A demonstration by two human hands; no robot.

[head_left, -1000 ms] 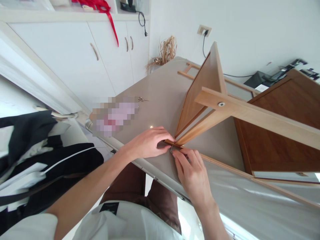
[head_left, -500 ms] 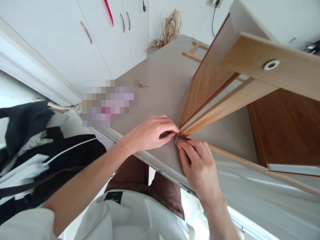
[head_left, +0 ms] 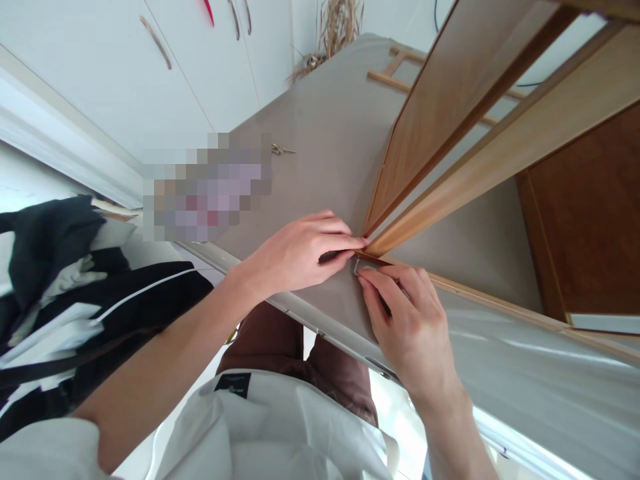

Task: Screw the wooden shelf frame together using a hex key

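"Where is the left hand (head_left: 313, 252)?"
"At the centre of the frame, reaching in from the lower left. Its thumb and fingertips close on the near end of the rail (head_left: 500, 303), with a small gap inside the curl."

"And the right hand (head_left: 415, 317)?"
"Lower right of centre. Thumb and forefinger pinch a bent metal key (head_left: 356, 268), its short crook poking out just below the left fingertips. The other fingers fold in beside the rail."

"Does the key sit in the wood?"
"I can't tell; its far end is hidden."

"What meets at that corner?"
"The rail, which runs off to the lower right; a post (head_left: 480, 175), slanting to the upper right; and just beside it a panel (head_left: 450, 97), leaning the same way."

"What else is on the table (head_left: 325, 133)?"
"A few screws (head_left: 283, 150), left of upper centre, near a pixelated patch (head_left: 210, 193). A small wooden frame (head_left: 389, 81) lies at upper right of centre, partly behind the panel. A darker panel (head_left: 590, 213) fills the right edge."

"Beyond it?"
"A dried plant (head_left: 341, 30) at top centre, a white cabinet (head_left: 100, 47) at upper left."
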